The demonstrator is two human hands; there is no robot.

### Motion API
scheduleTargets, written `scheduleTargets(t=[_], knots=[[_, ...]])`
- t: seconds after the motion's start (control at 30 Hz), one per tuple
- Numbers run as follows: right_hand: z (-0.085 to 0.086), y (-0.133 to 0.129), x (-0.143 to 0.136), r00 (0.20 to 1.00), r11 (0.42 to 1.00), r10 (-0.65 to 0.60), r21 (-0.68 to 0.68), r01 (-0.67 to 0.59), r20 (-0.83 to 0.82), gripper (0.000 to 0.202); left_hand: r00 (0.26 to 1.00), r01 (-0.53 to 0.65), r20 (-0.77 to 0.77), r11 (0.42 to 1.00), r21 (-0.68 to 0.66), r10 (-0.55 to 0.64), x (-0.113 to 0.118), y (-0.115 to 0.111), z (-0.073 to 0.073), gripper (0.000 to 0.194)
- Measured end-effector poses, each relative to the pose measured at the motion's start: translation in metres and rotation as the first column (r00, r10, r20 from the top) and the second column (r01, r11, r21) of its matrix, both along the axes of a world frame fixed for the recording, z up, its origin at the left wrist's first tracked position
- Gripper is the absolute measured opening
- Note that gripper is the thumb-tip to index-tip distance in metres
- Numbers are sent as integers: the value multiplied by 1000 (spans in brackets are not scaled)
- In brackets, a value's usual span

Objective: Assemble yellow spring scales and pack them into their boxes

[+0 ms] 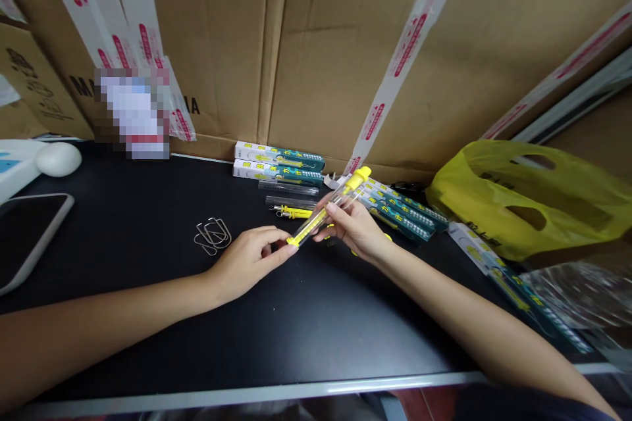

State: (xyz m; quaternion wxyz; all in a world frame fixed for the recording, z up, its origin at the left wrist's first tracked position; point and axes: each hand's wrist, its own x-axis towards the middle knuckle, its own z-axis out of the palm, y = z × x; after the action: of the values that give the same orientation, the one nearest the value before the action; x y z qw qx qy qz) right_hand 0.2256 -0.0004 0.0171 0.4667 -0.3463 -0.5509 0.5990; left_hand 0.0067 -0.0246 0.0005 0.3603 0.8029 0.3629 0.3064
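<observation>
A clear tube spring scale (317,214) with yellow ends slants up to the right above the black table. My left hand (254,253) pinches its lower yellow end between thumb and fingertips. Closed around the upper half of the tube is my right hand (356,227). Behind the hands lie clear tubes (289,189) and yellow inner rods with metal ends (293,213). Several bent wire hooks (212,235) are heaped left of my left hand. Small yellow pieces lie partly hidden under my right hand.
Printed boxes (279,171) lie at the back, with more boxes (402,210) to the right and one long box (518,286) near a yellow plastic bag (533,197). A phone-like device (32,233) lies left. Large cardboard boxes (316,46) wall off the table's back.
</observation>
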Motion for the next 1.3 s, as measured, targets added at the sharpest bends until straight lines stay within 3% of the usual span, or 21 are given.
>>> scheduleTargets(t=[0.37, 0.57, 0.83, 0.97, 1.07, 1.3], knots=[[-2, -6, -6, 998, 998, -54, 17, 53, 21, 36, 998, -64, 12, 998, -23, 65, 1, 1, -4, 20], [2, -7, -7, 998, 998, -58, 13, 58, 16, 36, 999, -33, 11, 999, -1, 33, 1, 1, -4, 21], [3, -8, -7, 1000, 1000, -7, -15, 7, -23, 31, 995, 99, -17, 995, 4, -99, 0, 0, -1, 30], [1, -6, -5, 992, 990, 100, -90, -106, -74, 32, 996, 94, 8, 996, -6, -94, 0, 1, -2, 30], [1, -6, -5, 991, 988, 125, -80, -128, -50, 29, 997, 75, -39, 997, 36, -74, 0, 0, -4, 29], [1, -13, -9, 999, 998, 44, 45, -45, 21, 29, 967, 46, -256, 984, 170, -1, 1, -4, -7, 26]])
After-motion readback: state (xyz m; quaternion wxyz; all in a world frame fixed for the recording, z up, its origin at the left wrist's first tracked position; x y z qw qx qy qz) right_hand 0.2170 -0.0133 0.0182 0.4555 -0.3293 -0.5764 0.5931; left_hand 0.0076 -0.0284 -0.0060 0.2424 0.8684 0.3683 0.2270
